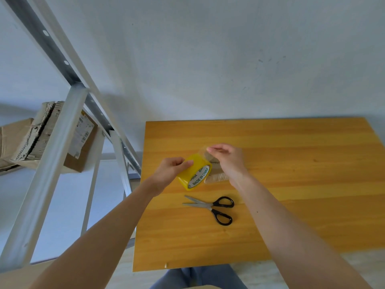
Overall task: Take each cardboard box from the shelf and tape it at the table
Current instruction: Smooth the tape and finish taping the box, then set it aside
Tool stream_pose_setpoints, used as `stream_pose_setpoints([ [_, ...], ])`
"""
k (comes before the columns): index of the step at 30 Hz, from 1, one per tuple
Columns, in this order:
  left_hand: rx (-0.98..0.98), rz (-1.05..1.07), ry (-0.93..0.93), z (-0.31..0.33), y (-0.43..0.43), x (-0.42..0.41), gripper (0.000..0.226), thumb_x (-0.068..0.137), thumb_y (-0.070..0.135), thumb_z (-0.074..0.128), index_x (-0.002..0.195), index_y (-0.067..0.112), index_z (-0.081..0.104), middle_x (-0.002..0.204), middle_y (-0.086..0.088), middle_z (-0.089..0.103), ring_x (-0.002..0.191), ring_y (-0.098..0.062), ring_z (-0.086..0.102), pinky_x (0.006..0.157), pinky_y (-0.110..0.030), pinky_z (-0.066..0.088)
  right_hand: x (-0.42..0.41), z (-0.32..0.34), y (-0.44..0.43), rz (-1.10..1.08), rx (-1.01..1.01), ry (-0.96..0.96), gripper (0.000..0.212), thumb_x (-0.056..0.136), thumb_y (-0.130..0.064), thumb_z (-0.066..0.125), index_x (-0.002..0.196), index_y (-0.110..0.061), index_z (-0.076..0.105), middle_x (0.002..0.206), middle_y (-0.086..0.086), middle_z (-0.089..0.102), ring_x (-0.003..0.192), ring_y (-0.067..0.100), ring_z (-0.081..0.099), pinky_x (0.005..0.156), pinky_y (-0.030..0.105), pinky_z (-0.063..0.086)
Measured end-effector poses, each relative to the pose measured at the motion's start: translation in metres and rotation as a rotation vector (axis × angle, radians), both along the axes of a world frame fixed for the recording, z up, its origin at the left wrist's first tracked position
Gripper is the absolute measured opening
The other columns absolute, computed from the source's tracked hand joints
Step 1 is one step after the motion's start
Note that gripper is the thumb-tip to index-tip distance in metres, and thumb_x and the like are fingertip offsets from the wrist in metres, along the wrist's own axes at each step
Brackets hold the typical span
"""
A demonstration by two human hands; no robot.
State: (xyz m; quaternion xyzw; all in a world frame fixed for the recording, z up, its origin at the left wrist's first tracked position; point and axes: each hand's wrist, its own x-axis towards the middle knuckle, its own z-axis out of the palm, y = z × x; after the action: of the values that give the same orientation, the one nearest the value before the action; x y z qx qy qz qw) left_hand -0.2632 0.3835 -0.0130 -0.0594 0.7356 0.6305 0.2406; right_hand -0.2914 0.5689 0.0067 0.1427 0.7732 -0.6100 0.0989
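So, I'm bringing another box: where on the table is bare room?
Right half of the table, past the right hand, and the far strip by the wall are bare. Left-centre is crowded: tape roll, small box, scissors.

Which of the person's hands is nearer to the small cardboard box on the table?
Right. The right hand is over the cardboard box, pinching the tape end; the left hand grips the tape roll, which sits between it and the box.

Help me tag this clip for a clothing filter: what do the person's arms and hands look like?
The left arm and right arm are bare, no sleeve in view. The left hand and right hand wear no glove, watch or bracelet; no ring shows. Blue jeans show at the bottom edge.
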Motion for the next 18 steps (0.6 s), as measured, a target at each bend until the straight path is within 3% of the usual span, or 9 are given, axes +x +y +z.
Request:
stream_pose_setpoints([
  [2,0.099,-0.041,-0.066,-0.001,-0.002,-0.001,0.046,0.081,0.041,0.066,0.100,-0.001,0.068,0.097,-0.017,0.068,0.095,-0.031,0.061,0.090,-0.036,0.043,-0.001,-0.002,0.004,-0.058,-0.029,-0.016,0.004,0.087,-0.021,0.073,0.090,-0.021,0.071,0.092,-0.006,0.069,0.088,0.007,0.063,0.072,0.017,0.044],
  [3,0.084,-0.053,-0.070,-0.003,-0.003,-0.002,0.046,0.080,0.042,0.066,0.098,0.001,0.069,0.095,-0.016,0.069,0.094,-0.030,0.062,0.091,-0.038,0.042,-0.001,-0.001,0.006,-0.089,-0.032,-0.013,0.003,0.087,-0.020,0.073,0.089,-0.021,0.071,0.089,-0.006,0.070,0.085,0.007,0.063,0.071,0.016,0.044],
  [7,-0.266,-0.041,0.011,-0.012,-0.007,-0.014,0.045,0.082,0.052,0.068,0.068,0.012,0.052,0.066,-0.007,0.039,0.062,-0.019,0.040,0.060,-0.032,0.030,-0.003,-0.002,0.010,-0.189,-0.021,-0.006,0.005,0.089,-0.020,0.070,0.084,-0.023,0.069,0.084,-0.004,0.070,0.080,0.007,0.065,0.067,0.016,0.043],
  [11,-0.326,0.003,0.055,-0.018,-0.012,-0.025,0.050,0.077,0.047,0.074,0.061,0.016,0.038,0.059,0.001,0.026,0.056,-0.014,0.030,0.054,-0.027,0.022,-0.004,-0.016,0.015,-0.282,-0.012,-0.052,0.006,0.090,-0.019,0.069,0.094,-0.014,0.070,0.089,-0.003,0.069,0.083,0.010,0.064,0.067,0.017,0.045],
  [14,-0.396,-0.009,0.110,-0.020,-0.015,-0.032,0.048,0.079,0.045,0.074,0.061,0.015,0.040,0.058,0.001,0.027,0.054,-0.014,0.030,0.054,-0.027,0.024,-0.002,-0.034,0.018,-0.261,0.136,-0.047,0.011,0.091,-0.021,0.068,0.097,-0.013,0.071,0.085,-0.006,0.066,0.078,0.005,0.060,0.065,0.016,0.044],
  [18,-0.573,-0.067,0.175,-0.026,-0.012,-0.037,0.036,0.080,0.046,0.072,0.078,0.017,0.051,0.064,-0.005,0.044,0.060,-0.018,0.041,0.059,-0.030,0.034,0.000,-0.054,0.011,-0.258,0.256,-0.027,0.015,0.093,-0.023,0.066,0.096,-0.010,0.071,0.082,-0.005,0.062,0.077,0.010,0.057,0.076,0.029,0.050],
])
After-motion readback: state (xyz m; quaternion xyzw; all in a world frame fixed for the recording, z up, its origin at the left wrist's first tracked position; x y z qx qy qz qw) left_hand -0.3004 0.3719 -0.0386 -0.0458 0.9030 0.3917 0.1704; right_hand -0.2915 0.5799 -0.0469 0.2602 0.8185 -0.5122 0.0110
